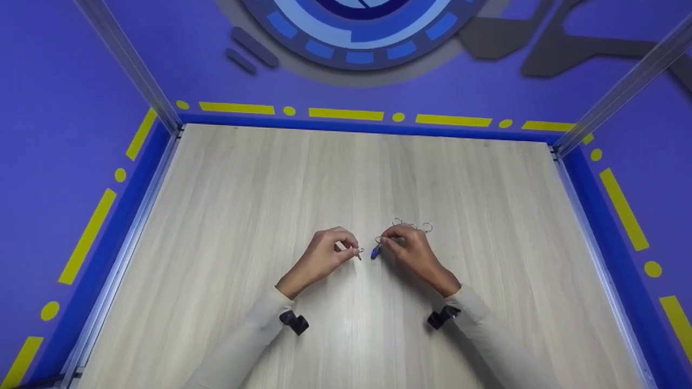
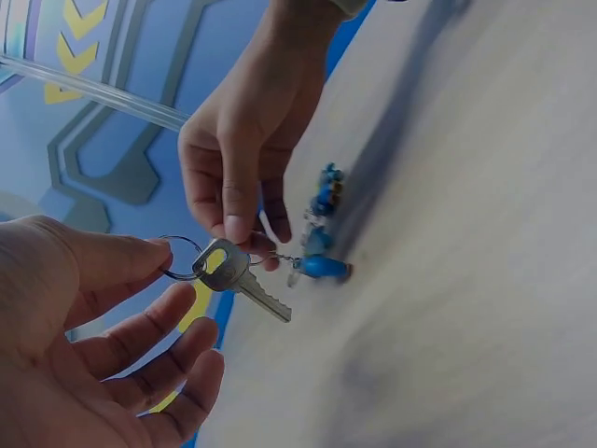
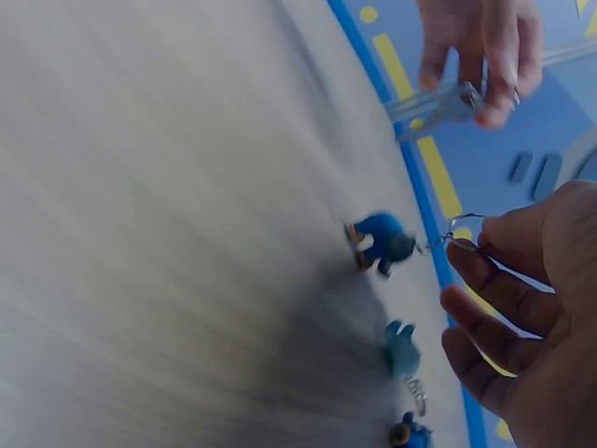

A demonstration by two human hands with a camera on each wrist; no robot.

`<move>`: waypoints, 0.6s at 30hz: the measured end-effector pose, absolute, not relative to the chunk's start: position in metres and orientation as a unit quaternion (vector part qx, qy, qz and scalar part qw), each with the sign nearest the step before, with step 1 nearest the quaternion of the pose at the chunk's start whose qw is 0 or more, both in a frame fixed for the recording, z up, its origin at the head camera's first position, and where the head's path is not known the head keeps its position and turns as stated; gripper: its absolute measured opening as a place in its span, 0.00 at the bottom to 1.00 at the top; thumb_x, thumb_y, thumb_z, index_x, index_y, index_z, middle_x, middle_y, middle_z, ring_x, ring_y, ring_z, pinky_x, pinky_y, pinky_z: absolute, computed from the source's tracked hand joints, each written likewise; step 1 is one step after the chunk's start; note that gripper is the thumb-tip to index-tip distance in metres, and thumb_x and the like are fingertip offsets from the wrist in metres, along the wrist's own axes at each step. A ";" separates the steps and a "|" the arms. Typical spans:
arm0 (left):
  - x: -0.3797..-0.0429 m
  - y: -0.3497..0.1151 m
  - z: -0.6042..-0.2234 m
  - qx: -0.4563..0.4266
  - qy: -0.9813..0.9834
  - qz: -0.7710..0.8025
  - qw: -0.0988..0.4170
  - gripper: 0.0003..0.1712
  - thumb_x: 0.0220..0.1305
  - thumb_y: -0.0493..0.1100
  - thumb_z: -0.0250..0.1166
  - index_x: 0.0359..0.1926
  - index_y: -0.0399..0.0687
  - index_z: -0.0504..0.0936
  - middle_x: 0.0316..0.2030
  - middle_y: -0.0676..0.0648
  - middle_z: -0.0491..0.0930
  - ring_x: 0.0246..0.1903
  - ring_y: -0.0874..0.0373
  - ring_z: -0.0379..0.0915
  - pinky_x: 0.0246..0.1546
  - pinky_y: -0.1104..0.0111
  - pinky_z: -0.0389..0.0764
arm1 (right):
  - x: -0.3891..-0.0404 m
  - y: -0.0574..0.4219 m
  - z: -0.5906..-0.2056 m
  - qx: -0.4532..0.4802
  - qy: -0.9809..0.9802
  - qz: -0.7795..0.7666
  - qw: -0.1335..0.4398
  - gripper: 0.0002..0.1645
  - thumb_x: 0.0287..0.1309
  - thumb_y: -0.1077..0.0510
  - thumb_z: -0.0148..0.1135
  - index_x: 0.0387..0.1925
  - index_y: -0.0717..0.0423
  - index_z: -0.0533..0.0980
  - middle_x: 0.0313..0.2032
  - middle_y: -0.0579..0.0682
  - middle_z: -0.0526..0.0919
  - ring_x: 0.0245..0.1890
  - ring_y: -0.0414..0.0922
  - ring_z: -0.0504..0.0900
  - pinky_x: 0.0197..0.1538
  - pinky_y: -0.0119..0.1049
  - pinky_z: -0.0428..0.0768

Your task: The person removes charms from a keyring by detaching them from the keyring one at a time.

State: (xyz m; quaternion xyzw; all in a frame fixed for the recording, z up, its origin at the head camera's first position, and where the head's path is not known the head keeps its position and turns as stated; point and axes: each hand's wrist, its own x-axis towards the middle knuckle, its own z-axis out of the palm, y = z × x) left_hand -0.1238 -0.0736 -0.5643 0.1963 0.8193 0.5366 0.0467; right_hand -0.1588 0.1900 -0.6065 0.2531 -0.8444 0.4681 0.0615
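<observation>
My left hand (image 1: pixel 327 251) pinches a split key ring between thumb and forefinger. A silver key (image 2: pixel 224 269) hangs on that ring with its toothed blade pointing away from the palm; the other fingers are spread in the left wrist view. Across a small gap, my right hand (image 1: pixel 415 251) pinches the metal ring (image 3: pixel 464 222) of a keychain. From its short chain hangs a small blue figure (image 3: pixel 378 238) with orange feet, and the key and figure are apart. Beyond the right hand lie a teal figure keychain (image 3: pixel 402 353) and another dark blue one (image 3: pixel 410 433).
Several loose key rings (image 1: pixel 427 227) show just behind the right hand. The pale wooden tabletop (image 1: pixel 259 183) is bounded by blue panels (image 1: pixel 48 135) and metal posts (image 1: pixel 127 62). Each sleeve carries a small black wrist camera (image 1: pixel 294 322).
</observation>
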 end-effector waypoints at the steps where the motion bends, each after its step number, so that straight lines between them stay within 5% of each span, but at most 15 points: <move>1: -0.123 -0.074 -0.568 0.192 0.820 0.538 0.045 0.05 0.70 0.32 0.74 0.37 0.44 0.90 0.39 0.50 0.89 0.42 0.58 0.84 0.41 0.67 0.87 | -0.162 0.190 -0.608 0.246 -0.847 0.466 0.061 0.04 0.67 0.70 0.74 0.38 0.60 0.90 0.36 0.54 0.92 0.41 0.52 0.88 0.50 0.46 0.86; 12: -0.133 -0.071 -0.601 0.149 0.845 0.513 -0.005 0.05 0.67 0.30 0.75 0.35 0.43 0.91 0.35 0.49 0.88 0.37 0.57 0.83 0.43 0.58 0.87 | -0.191 0.193 -0.617 0.197 -0.896 0.396 0.033 0.02 0.69 0.66 0.73 0.38 0.62 0.89 0.38 0.52 0.88 0.50 0.53 0.78 0.55 0.48 0.75; 18: -0.151 -0.068 -0.603 0.123 0.860 0.495 -0.026 0.05 0.67 0.30 0.74 0.35 0.42 0.91 0.34 0.47 0.88 0.37 0.54 0.82 0.42 0.64 0.83 | -0.199 0.189 -0.620 0.181 -0.905 0.384 0.017 0.03 0.70 0.65 0.73 0.39 0.63 0.89 0.37 0.53 0.86 0.50 0.53 0.76 0.53 0.47 0.74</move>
